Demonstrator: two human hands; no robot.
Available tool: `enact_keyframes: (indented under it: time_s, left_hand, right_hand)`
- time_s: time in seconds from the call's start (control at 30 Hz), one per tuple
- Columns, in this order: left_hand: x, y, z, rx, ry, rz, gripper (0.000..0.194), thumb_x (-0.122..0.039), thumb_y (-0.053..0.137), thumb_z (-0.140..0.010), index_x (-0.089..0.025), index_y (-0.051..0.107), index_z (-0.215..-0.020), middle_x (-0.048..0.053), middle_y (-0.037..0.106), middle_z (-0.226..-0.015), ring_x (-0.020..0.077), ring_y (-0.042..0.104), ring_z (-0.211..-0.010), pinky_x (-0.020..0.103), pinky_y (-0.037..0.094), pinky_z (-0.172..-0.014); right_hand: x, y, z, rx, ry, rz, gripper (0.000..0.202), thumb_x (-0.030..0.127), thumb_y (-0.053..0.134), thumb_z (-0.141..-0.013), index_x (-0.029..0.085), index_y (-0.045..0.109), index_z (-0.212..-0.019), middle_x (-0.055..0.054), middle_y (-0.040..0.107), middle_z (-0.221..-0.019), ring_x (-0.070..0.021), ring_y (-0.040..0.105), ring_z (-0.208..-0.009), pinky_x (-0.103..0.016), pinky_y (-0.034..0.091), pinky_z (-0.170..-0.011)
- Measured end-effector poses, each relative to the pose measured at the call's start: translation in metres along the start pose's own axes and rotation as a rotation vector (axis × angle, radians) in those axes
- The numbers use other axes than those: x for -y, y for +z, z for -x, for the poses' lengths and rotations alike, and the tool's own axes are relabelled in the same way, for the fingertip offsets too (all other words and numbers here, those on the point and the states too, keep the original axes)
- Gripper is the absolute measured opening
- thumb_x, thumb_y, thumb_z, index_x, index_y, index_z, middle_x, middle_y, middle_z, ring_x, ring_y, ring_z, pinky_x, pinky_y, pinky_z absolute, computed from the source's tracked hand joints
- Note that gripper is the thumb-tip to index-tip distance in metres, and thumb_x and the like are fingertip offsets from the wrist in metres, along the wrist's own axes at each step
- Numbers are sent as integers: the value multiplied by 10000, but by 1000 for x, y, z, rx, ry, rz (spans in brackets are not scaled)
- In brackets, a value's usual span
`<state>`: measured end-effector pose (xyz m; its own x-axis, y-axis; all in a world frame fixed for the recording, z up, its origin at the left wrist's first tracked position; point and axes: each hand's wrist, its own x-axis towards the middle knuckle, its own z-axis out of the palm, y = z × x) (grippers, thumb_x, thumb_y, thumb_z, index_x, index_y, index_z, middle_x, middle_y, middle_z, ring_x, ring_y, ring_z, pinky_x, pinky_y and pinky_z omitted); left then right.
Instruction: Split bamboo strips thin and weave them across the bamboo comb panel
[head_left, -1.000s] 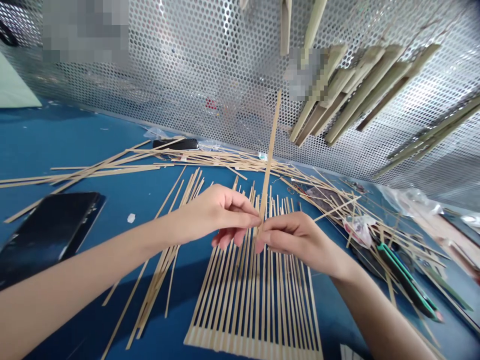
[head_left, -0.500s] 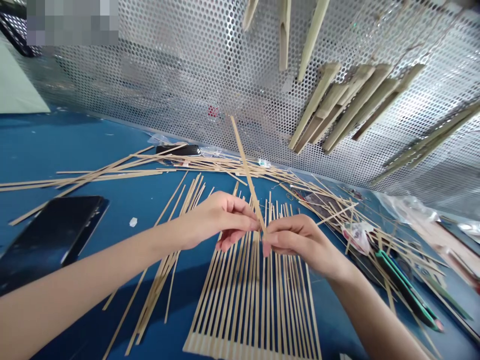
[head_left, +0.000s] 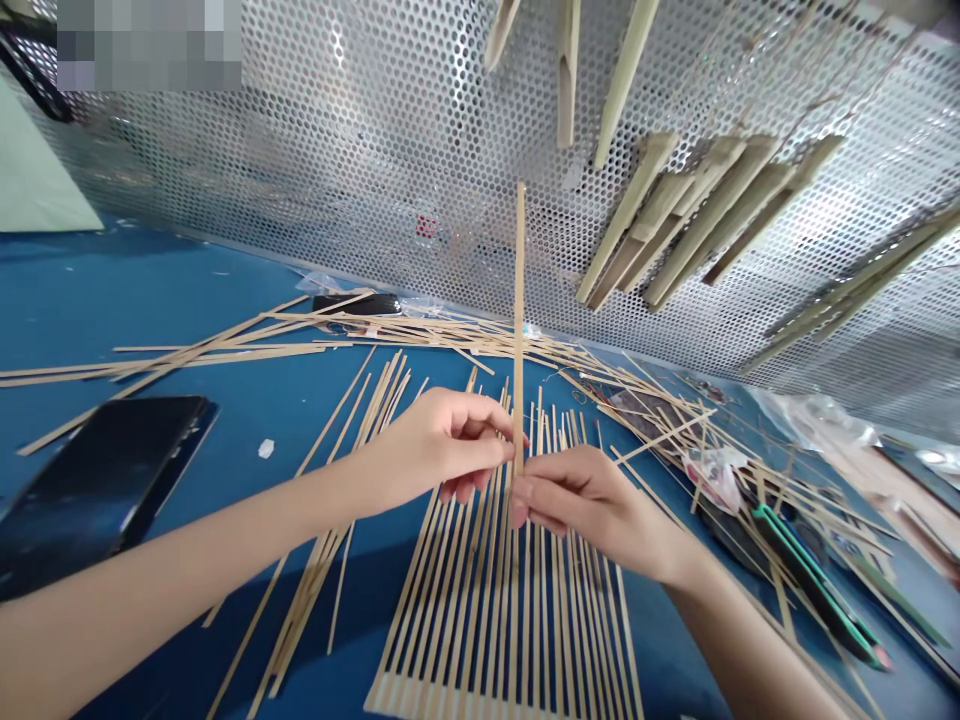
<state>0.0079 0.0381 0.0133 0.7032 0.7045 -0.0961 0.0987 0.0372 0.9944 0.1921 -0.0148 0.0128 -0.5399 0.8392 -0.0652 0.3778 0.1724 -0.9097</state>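
Between my hands a thin bamboo strip (head_left: 519,300) stands nearly upright. My left hand (head_left: 465,445) pinches it low down from the left, its other fingers curled. Just below, my right hand (head_left: 574,495) grips the strip's lower end between thumb and fingers. Under both hands lies a row of parallel bamboo strips (head_left: 450,620), joined along a pale band (head_left: 435,697) at the near edge. The far part of the row is partly hidden by my hands.
Loose strips (head_left: 315,580) lie left of the row, with a black phone (head_left: 112,480) farther left. More strips (head_left: 450,330) cross the blue table (head_left: 247,400) at the back. A green-edged cutter (head_left: 817,585) is at right. Bamboo pieces (head_left: 712,220) hang before a perforated metal panel (head_left: 300,180).
The held strip has swung from leaning left to nearly upright. My right hand has shifted slightly left and down; my left hand has barely moved.
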Motion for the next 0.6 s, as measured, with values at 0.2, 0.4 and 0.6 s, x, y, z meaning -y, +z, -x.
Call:
enact_keyframes:
  time_s: [0.2,0.4,0.6]
  left_hand:
    - [-8,3,5,28,-66,23,114,-182,499,-843,-143,591,-789,-58,521,-462,42,448,-340,92,355,-315]
    - [-9,9,7,-48,-74,12,156,-163,464,-866,-145,561,-746,-64,500,-467,35,446,-354,85,349,-319]
    - [-8,5,6,-49,-28,24,136,-193,469,-868,-146,570,-791,-65,505,-471,44,466,-368,103,370,-339]
  right_hand:
    - [-2,-1,1,-24,-15,0,312,236,470,-909,115,626,-667,47,405,-504,-64,343,-461,-223,258,-448]
    - [-1,3,-3,-318,61,207,293,292,612,-821,143,512,-589,61,351,-528,-72,299,-509,-226,228,-466]
    - [-1,4,-2,-287,-4,86,216,276,581,-851,156,557,-673,28,529,-593,-90,472,-572,-216,365,-556]
